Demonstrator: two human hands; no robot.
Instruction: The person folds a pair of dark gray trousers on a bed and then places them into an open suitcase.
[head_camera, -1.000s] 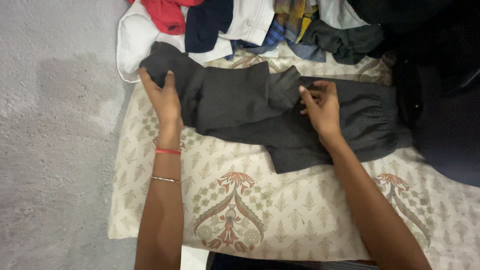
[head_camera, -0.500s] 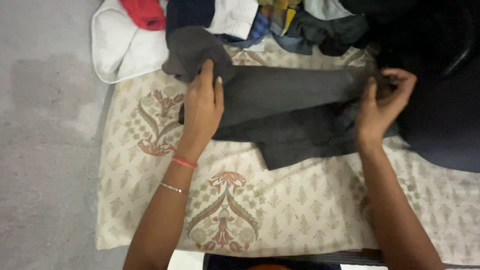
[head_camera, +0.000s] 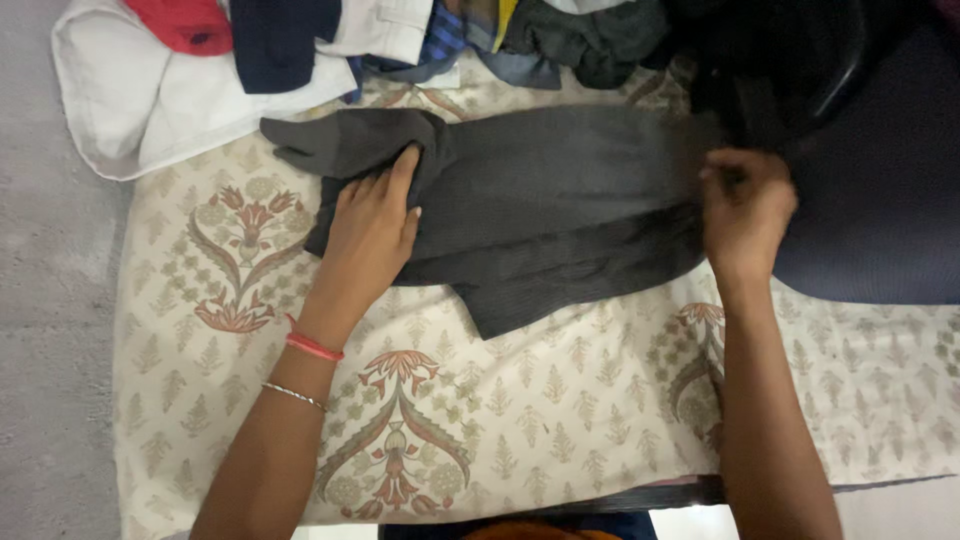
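Note:
A dark grey pair of trousers (head_camera: 560, 200) lies folded lengthwise across a cream patterned cloth (head_camera: 520, 400) on the floor. My left hand (head_camera: 370, 235) presses flat on the garment's left part, fingers spread just below its bunched leg end. My right hand (head_camera: 745, 210) is closed on the garment's right end, at the edge of a dark navy cloth (head_camera: 880, 200). A pink band and a thin silver bangle sit on my left wrist.
A heap of clothes lies along the top edge: a white garment (head_camera: 150, 100), a red piece (head_camera: 185, 20), a navy piece (head_camera: 280, 40), checked blue fabric (head_camera: 440, 45) and dark grey clothes (head_camera: 590, 40). Grey floor (head_camera: 50, 300) lies to the left.
My left hand slid right and down onto the trousers. My right hand moved to the garment's right end and closed on it, and the garment now lies stretched out longer. The view shifted.

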